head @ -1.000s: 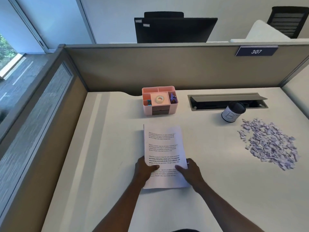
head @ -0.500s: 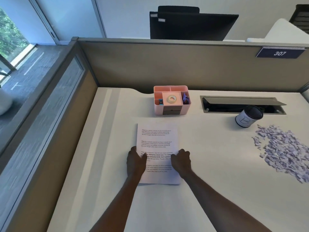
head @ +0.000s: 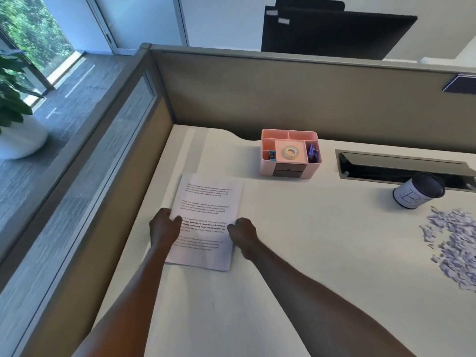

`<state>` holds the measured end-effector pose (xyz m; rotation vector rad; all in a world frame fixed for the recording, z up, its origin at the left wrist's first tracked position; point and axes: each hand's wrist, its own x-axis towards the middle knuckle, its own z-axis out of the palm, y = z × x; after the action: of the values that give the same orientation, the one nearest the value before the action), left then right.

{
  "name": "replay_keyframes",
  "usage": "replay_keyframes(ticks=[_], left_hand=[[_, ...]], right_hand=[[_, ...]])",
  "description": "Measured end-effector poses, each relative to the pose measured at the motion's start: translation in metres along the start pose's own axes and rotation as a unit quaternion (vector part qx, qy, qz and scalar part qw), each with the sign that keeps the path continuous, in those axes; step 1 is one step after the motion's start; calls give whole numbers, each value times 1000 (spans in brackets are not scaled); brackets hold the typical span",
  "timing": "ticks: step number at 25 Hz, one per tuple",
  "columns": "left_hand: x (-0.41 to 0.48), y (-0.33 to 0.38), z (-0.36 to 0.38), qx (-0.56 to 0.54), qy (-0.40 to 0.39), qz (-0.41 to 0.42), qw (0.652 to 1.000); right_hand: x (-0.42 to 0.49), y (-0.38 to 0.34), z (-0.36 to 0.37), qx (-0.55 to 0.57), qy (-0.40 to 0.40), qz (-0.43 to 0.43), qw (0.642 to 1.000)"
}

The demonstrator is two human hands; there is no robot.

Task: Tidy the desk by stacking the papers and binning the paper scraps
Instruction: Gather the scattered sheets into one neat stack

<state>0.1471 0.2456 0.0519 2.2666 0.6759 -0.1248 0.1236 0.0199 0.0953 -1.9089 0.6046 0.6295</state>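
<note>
A stack of printed papers [head: 206,210] lies on the white desk [head: 309,253], left of centre. My left hand [head: 164,228] grips the stack's left edge, thumb on top of the sheet. My right hand [head: 242,234] holds the right edge with curled fingers. A heap of pale purple paper scraps [head: 456,243] lies at the desk's right side. A small white cup-like bin with a dark rim [head: 417,190] stands just behind the scraps.
A pink desk organiser [head: 289,153] with tape and clips stands behind the papers. A cable slot with a raised lid [head: 401,166] sits at the back right. Partition walls [head: 283,94] close the desk at back and left.
Both hands slid the paper stack leftward across the desk and moved from the lower part to its side edges. The view has turned left.
</note>
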Motion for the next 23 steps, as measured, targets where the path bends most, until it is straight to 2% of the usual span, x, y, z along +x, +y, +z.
replay_keyframes(ticks=[8, 13, 23], left_hand=[[57, -37, -28, 25, -30, -5, 999], [90, -55, -27, 93, -23, -2, 995], [56, -28, -31, 171, -12, 35, 985]], right_hand=[[16, -31, 35, 62, -30, -8, 998], [19, -41, 51, 36, -48, -38, 997], [13, -30, 50, -1, -76, -72, 995]])
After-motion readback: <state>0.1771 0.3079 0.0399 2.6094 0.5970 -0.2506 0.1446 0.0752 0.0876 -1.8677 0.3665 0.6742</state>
